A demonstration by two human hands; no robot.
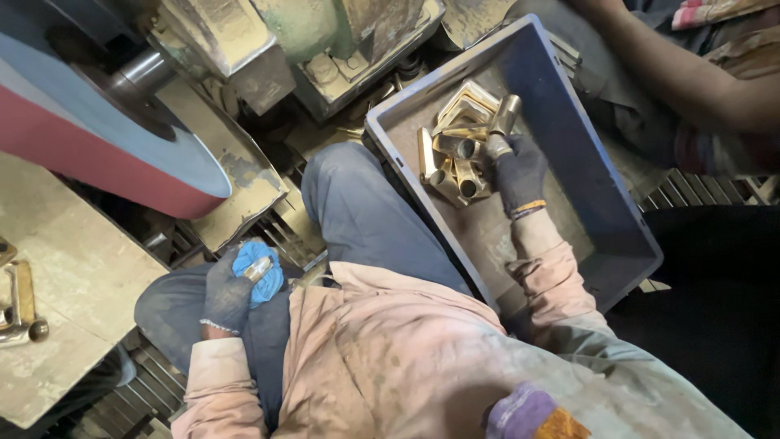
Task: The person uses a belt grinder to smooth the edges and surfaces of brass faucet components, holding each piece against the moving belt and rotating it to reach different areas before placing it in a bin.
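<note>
head cam | one view only, none shared | looks steeply down over wearer's chest and lap | close range | left hand (227,293) lower left, right hand (520,172) upper right

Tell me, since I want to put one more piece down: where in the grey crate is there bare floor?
Bare: the grey crate floor nearest the person, below the right hand. Crowded: the far corner, with brass pieces.

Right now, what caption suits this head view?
Gloved right hand reaches brass pieces in a grey crate; left hand grips blue cloth.
</note>
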